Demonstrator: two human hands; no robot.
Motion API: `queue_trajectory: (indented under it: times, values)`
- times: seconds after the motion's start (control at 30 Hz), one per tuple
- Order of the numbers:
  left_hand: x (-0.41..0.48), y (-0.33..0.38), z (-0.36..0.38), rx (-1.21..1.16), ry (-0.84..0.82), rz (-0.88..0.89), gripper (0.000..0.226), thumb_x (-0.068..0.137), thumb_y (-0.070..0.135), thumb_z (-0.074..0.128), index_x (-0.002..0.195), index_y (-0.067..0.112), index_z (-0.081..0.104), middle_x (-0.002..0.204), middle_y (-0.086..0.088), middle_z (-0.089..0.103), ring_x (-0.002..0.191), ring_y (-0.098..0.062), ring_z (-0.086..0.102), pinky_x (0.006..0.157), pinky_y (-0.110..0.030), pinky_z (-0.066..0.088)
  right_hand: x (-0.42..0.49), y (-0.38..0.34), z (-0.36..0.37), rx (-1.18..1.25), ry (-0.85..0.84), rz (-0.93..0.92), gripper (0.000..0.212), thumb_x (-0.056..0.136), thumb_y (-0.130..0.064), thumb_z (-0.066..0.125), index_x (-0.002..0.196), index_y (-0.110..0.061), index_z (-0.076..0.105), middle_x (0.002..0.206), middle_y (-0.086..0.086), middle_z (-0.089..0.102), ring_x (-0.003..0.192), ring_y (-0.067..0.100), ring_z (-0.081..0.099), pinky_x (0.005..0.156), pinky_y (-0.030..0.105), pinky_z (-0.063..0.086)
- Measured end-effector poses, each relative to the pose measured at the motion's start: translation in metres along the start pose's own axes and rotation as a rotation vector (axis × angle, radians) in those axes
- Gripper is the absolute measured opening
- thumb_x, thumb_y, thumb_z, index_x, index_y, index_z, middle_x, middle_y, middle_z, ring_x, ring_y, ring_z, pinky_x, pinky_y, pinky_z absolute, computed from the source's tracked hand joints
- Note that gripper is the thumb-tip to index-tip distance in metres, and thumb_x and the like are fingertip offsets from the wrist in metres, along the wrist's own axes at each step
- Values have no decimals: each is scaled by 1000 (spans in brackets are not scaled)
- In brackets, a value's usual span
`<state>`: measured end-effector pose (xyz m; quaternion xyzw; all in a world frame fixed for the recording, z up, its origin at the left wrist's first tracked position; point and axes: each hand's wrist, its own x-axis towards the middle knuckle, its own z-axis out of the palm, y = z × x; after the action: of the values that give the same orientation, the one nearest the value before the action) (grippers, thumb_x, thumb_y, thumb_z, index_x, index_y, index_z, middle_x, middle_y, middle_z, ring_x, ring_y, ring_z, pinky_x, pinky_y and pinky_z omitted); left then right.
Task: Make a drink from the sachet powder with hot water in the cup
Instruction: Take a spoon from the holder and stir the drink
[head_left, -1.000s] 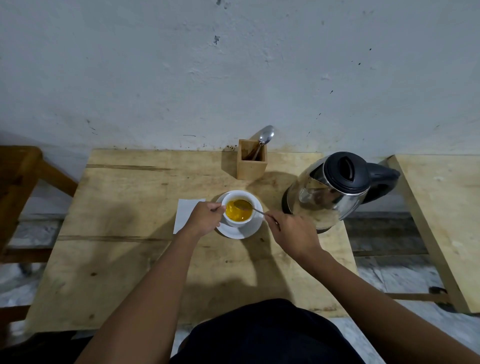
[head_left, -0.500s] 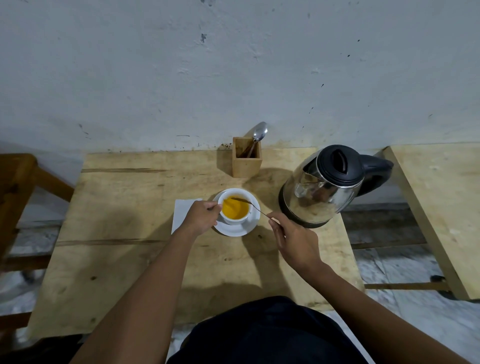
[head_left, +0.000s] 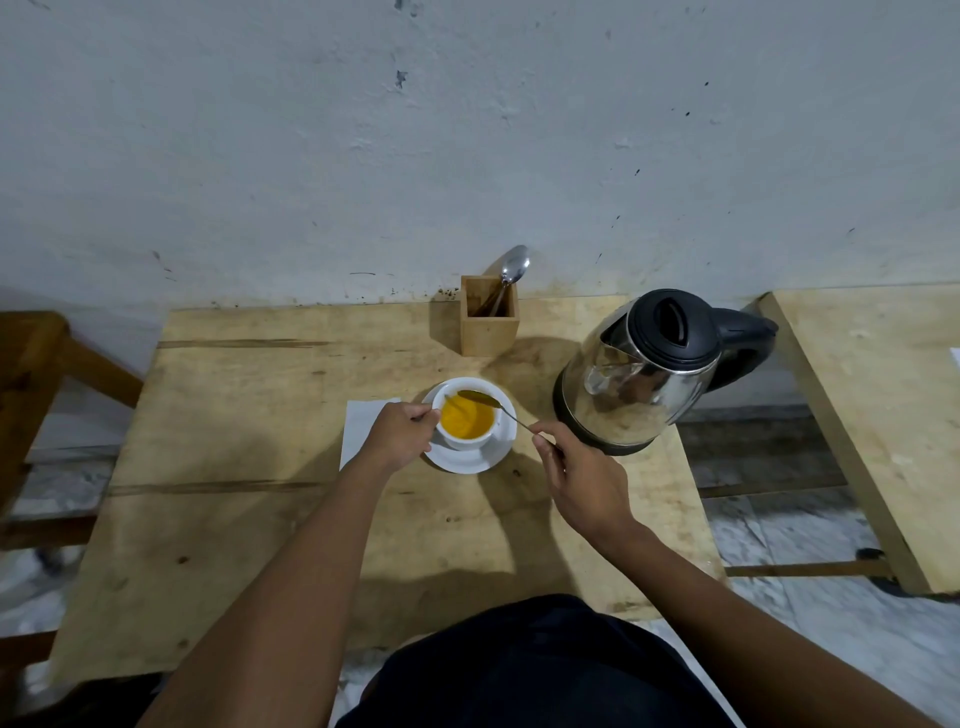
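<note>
Head view. White cup (head_left: 466, 422) on white saucer (head_left: 467, 457), mid-surface, filled with orange-yellow liquid. Left hand (head_left: 399, 435) just left of the cup, grip closed at the cup's left side where a handle would sit; handle itself hidden under the fingers. Right hand (head_left: 582, 478) to the right of the cup and nearer the camera, thumb and forefinger pinched shut on the thin handle end of a teaspoon (head_left: 493, 406). Spoon slanting up and away from that grip toward the cup, bowl raised over the cup's far rim, above the liquid rather than in it, coated in orange.

White paper (head_left: 358, 431), possibly the sachet, flat on the surface (head_left: 249, 519) just left of the cup, partly under the left hand. Wooden holder (head_left: 489, 325) behind the cup, by the wall, with a second spoon (head_left: 511, 273) leaning out of it. Steel kettle (head_left: 639, 374) with black lid right of the cup, spout turned toward it, standing apart from the saucer.

Against the frame a second back: spoon bowl then down in the liquid near the cup's middle, now lifted clear and shifted to the far rim. Half a second back, already out, lying low across the rim. Right hand drawn a little back from the cup. Left hand's hold unchanged.
</note>
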<state>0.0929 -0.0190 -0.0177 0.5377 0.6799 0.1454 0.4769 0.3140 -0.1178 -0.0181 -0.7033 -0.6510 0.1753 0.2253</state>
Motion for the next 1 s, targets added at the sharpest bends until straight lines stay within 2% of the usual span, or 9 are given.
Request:
queue_trajectory:
  times: [0.1,0.27,0.4,0.5,0.63,0.73,0.83,0.93,1.0]
  values:
    - [0,0,-1,-9,0,2,38,97,28,51,129,9,60,79,-7,66,62,-7,60,57,-18,42,-2,-1,2,-36,-13,-29,20,102,-40,44,118,-38,56,78,-6,71,69,22,66,56,32,42]
    - [-1,-1,0,-12,-7,4,37,97,28,51,127,9,61,74,-4,63,61,-7,59,55,-19,42,-5,-2,2,27,-18,31,30,100,-47,40,117,-37,63,89,-11,73,80,14,66,59,29,42]
    - [3,-4,0,-33,-10,12,37,97,28,53,126,8,62,70,-1,63,62,-9,61,73,-28,50,-6,-4,-1,218,-64,109,31,102,-41,43,109,-27,69,94,-4,74,86,16,67,71,37,53]
    - [4,-5,0,-38,-10,14,36,97,27,52,125,7,62,70,-2,63,63,-10,61,79,-33,52,-10,-6,-8,447,-113,196,27,103,-35,43,102,-23,68,88,-9,70,83,7,62,77,34,49]
    - [4,-4,0,-58,-18,5,36,97,25,52,128,7,60,68,0,63,64,-11,61,82,-34,52,-19,5,-10,569,-183,209,20,104,-24,43,89,-18,54,71,-6,49,66,12,45,64,35,37]
    - [4,-4,1,-44,-14,2,36,97,27,52,128,10,61,68,0,63,65,-9,61,76,-27,48,-29,13,-5,628,-148,290,18,104,-18,43,88,-17,51,73,-7,45,67,10,41,63,27,35]
    - [4,-4,1,-32,-10,6,37,97,27,52,128,10,60,72,-2,64,65,-9,61,75,-26,47,-34,17,6,668,-106,429,17,104,-16,42,91,-12,52,76,-1,47,66,6,40,60,18,35]
    - [4,-4,1,-26,-6,12,37,97,27,52,128,9,61,77,-6,65,66,-11,62,76,-27,49,-31,21,21,691,-102,578,18,105,-19,40,94,-9,51,75,0,44,66,9,39,59,24,34]
    - [4,-5,1,-18,-2,17,36,97,27,52,127,9,61,75,-5,65,65,-10,61,71,-26,49,-24,21,31,677,-109,655,21,105,-21,38,99,-6,52,75,1,45,68,12,40,59,27,34]
